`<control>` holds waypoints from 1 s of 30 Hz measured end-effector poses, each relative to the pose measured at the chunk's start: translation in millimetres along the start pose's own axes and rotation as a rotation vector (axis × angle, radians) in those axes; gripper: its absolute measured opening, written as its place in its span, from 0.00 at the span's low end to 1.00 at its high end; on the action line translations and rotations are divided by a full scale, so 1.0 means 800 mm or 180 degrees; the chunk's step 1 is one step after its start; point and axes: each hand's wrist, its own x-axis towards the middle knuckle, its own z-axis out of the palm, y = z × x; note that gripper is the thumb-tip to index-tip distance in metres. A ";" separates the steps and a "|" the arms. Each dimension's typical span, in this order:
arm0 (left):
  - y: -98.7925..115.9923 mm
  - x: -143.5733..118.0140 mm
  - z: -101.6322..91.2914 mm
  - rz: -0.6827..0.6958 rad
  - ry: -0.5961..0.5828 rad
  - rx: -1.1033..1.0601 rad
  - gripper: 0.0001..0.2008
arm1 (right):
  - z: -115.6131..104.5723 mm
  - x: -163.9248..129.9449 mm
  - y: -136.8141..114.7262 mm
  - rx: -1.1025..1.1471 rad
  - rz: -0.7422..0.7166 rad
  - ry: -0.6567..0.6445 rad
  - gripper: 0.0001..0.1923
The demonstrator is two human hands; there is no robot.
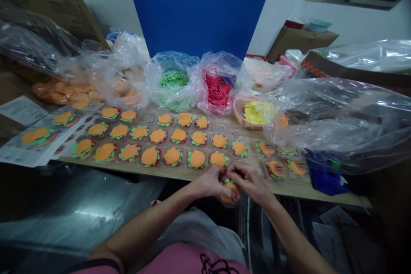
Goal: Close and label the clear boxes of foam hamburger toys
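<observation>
Currently both hands meet at the near edge of the counter (180,174), just below the front row of toys. Left hand (210,182) and right hand (248,182) are each pinched on the same toy burger (229,190), fingers curled around it from either side. Grip on both: pressed onto the burger, not spread. It sits in a clear plastic shell, orange top showing, green trim at the upper edge, held just off the counter edge, over the lap.

On the counter: finished burgers (173,155) laid out in three rough rows, orange tops with green and red layers underneath, each apart from its neighbours. A few more lie on printed sheets (19,154) at far left. Another small group of burgers in clear shells (276,168) is just right of the hands.

Behind the rows, open plastic bags: orange pieces (61,90) at left, green pieces (174,79) centre, red pieces (217,89) beside it. A woven basket (239,111) with yellow pieces (258,112) stands right of the red bag. A large clear plastic sheet (340,115) covers the right end of the counter, with a blue box (326,175) under its near edge.

Pink shirt (180,261) at bottom of view.
</observation>
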 end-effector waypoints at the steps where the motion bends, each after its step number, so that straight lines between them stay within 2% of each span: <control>1: 0.000 0.000 0.000 -0.0036 0.0020 -0.0013 0.16 | 0.001 -0.001 0.002 0.0089 0.0021 0.0079 0.10; 3: 0.001 0.000 0.000 -0.0083 0.0116 -0.0114 0.17 | 0.004 -0.002 0.008 0.0408 0.0097 0.0370 0.10; 7: 0.000 -0.005 0.007 -0.0015 0.0474 -0.0832 0.21 | 0.013 -0.004 0.022 0.1399 0.0288 0.1335 0.11; 10: -0.003 -0.010 0.013 0.0216 0.0594 -0.1338 0.20 | 0.011 -0.006 0.028 0.1666 0.0306 0.1552 0.11; 13: -0.005 -0.011 0.013 0.0249 0.0612 -0.0931 0.17 | -0.001 -0.008 0.025 0.1081 0.0141 0.1218 0.11; 16: -0.002 -0.010 0.008 0.0204 0.0427 -0.0246 0.17 | -0.016 -0.007 0.010 0.0293 -0.0106 0.0583 0.08; 19: 0.002 -0.007 0.006 0.0271 0.0078 -0.0073 0.16 | -0.021 -0.004 -0.007 -0.0195 -0.0250 -0.0023 0.06; 21: 0.002 -0.007 0.006 0.0282 -0.0021 -0.0031 0.16 | -0.019 -0.002 -0.014 -0.0273 -0.0269 -0.0253 0.05; 24: 0.000 -0.006 0.006 0.0218 0.0028 0.0071 0.16 | -0.014 -0.002 -0.016 -0.0248 -0.0285 -0.0331 0.05; 30: -0.003 -0.005 0.002 0.0101 0.0005 0.0201 0.15 | -0.008 -0.009 -0.005 -0.0290 -0.0336 -0.0127 0.05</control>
